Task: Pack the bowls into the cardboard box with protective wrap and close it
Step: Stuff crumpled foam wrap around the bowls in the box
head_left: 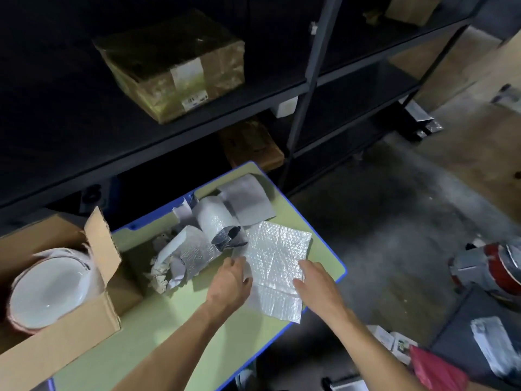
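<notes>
An open cardboard box (84, 328) sits at the left of the green table (174, 328). White bowls (48, 289) with pink rims lie stacked inside it. A flat sheet of bubble wrap (277, 258) lies on the table's right side. My left hand (229, 280) grips the sheet's left edge. My right hand (317, 283) rests on its right edge, fingers on the wrap. Whether those fingers pinch the sheet is hard to tell.
A heap of crumpled wrap, paper and grey mailer bags (208, 238) lies between the box and the sheet. Dark metal shelving (304, 88) with a taped cardboard box (174, 66) stands behind the table. Bags and packages (490, 272) litter the floor at right.
</notes>
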### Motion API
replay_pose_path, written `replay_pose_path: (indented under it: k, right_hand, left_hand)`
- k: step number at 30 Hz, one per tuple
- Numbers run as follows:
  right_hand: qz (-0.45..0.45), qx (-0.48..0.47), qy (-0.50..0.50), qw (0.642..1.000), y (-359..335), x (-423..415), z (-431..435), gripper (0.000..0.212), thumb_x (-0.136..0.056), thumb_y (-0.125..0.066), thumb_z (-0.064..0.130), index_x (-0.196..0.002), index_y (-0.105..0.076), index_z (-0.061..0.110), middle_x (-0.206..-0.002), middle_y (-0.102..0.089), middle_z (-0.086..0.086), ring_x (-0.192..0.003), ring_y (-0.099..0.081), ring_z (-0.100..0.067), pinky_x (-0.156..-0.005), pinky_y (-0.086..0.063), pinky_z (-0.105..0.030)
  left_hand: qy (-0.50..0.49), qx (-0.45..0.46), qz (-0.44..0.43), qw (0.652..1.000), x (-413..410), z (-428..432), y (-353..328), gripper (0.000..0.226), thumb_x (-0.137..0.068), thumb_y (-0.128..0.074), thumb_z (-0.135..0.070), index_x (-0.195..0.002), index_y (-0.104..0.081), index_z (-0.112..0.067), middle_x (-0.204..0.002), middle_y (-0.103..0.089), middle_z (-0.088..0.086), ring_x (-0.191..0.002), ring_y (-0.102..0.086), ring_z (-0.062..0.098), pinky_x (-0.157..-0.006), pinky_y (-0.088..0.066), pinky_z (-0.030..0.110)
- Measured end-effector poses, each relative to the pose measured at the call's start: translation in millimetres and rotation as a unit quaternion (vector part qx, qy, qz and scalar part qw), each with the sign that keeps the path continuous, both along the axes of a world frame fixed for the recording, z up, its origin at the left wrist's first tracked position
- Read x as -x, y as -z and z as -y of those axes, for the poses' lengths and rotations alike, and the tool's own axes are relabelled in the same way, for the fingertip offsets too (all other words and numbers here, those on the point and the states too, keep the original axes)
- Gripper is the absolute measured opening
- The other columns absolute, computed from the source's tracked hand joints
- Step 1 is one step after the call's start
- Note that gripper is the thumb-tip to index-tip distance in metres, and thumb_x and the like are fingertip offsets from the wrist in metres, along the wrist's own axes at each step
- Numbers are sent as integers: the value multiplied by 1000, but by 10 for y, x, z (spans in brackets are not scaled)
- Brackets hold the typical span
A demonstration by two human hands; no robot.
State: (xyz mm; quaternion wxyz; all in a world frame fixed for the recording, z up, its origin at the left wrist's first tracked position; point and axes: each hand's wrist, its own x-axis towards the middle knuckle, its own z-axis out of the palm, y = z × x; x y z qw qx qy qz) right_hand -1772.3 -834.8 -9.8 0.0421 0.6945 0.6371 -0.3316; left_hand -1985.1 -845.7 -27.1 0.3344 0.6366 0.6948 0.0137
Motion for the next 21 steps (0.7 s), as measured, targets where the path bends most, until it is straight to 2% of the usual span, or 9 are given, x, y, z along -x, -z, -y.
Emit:
replay_pose_path:
  k: [2,4,7,10,12,15,18,20,21]
  right_hand:
    - [-20,2,22,1000,18,12,-10,49,-98,-54,27,-145,-40,20,-131,-51,-3,-114,-57,-23,-91,-45,-33]
    - [-47,0,50,998,30,28,-16,50,-96,-57,25,-144,-41,22,-126,-53,-1,-111,-57,-20,-92,-46,-33]
    - [-71,5,92,993,49,41,-11,47,-94,-60,24,-137,-43,22,-114,-57,1,-102,-58,-17,-84,-45,-29]
    - [-76,24,116,990,80,21,-3,45,-94,-62,26,-133,-42,20,-106,-59,3,-98,-59,-17,-79,-43,-29]
    - [-82,31,123,989,81,20,-4,41,-95,-61,26,-130,-41,21,-103,-59,4,-95,-59,-16,-74,-41,-27]
    - [-108,30,155,981,76,34,-24,38,-93,-64,25,-122,-39,22,-100,-61,5,-92,-60,-16,-66,-40,-25]
    - [-149,41,213,965,73,58,-59,39,-86,-66,21,-116,-41,24,-96,-67,5,-88,-67,-20,-65,-48,-27]
    - [-170,59,234,955,59,71,-69,23,-84,-58,13,-105,-53,19,-92,-69,3,-79,-68,-22,-63,-53,-31]
    - [-178,59,243,952,39,73,-69,11,-83,-54,10,-93,-58,15,-86,-69,3,-74,-66,-22,-60,-54,-33]
  left_hand:
    - [-16,-13,13,1000,-28,-2,-7,42,-99,-53,-24,-139,-44,-16,-131,-48,9,-107,-60,25,-93,-46,31]
    - [-47,-28,39,998,-46,-3,-11,38,-95,-56,-17,-132,-49,-16,-126,-53,7,-99,-63,25,-87,-49,31]
    - [-92,-45,70,992,-49,-4,-34,25,-94,-54,-13,-118,-55,-15,-107,-65,6,-87,-65,25,-73,-49,32]
    - [-122,-53,101,986,-36,17,-44,11,-93,-60,-24,-101,-59,-17,-89,-69,0,-80,-66,22,-70,-50,30]
    - [-137,-45,117,983,-19,37,-52,13,-91,-65,-31,-93,-60,-19,-83,-69,-2,-76,-65,18,-68,-49,27]
    - [-140,-53,125,981,-8,64,-59,8,-90,-66,-26,-86,-61,-20,-80,-69,-6,-74,-65,15,-70,-52,27]
    - [-146,-58,148,976,-41,105,-114,7,-87,-65,-25,-81,-64,-22,-75,-68,-9,-70,-63,12,-65,-49,25]
    - [-144,-63,160,975,-61,142,-170,8,-85,-65,-27,-77,-63,-25,-73,-67,-12,-67,-62,7,-61,-46,19]
    - [-144,-66,166,973,-58,161,-192,9,-84,-65,-28,-76,-62,-26,-73,-67,-13,-66,-62,5,-60,-44,18]
